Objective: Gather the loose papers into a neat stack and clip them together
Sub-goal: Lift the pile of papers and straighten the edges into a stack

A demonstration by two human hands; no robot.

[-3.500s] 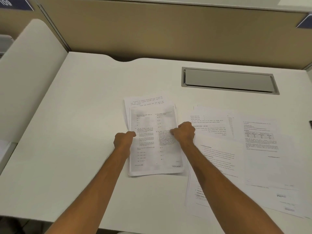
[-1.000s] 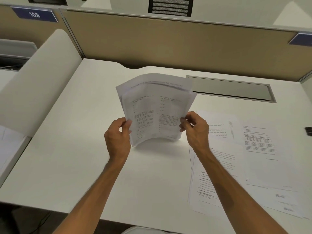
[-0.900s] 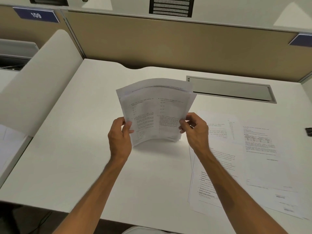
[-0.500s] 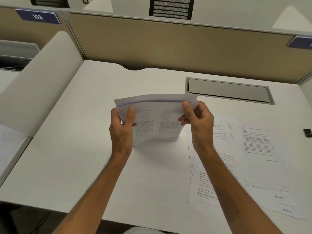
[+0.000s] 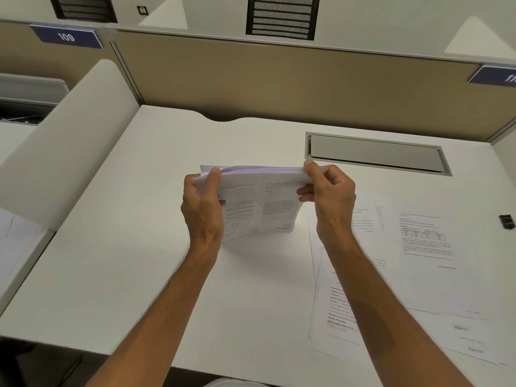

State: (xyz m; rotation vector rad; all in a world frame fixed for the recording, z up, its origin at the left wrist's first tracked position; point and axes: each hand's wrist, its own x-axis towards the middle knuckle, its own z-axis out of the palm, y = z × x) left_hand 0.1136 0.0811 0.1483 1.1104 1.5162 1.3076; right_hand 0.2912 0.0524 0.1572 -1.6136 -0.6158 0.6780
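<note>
in the head view we held the gathered stack (image 5: 257, 202) upright between our hands, left hand (image 5: 205, 208) and right hand (image 5: 328, 192) each closed on a side edge, its lower edge just over bare surface (image 5: 156, 275). the loose papers (image 5: 391, 263) lay nearer our right hand, long axes running away from us, and the binder clip (image 5: 506, 221) sat beyond them near the right edge.

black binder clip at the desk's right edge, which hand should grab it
Right. The small black binder clip lies on the right hand side; the left hand would cross the white printed paper stack.
</note>
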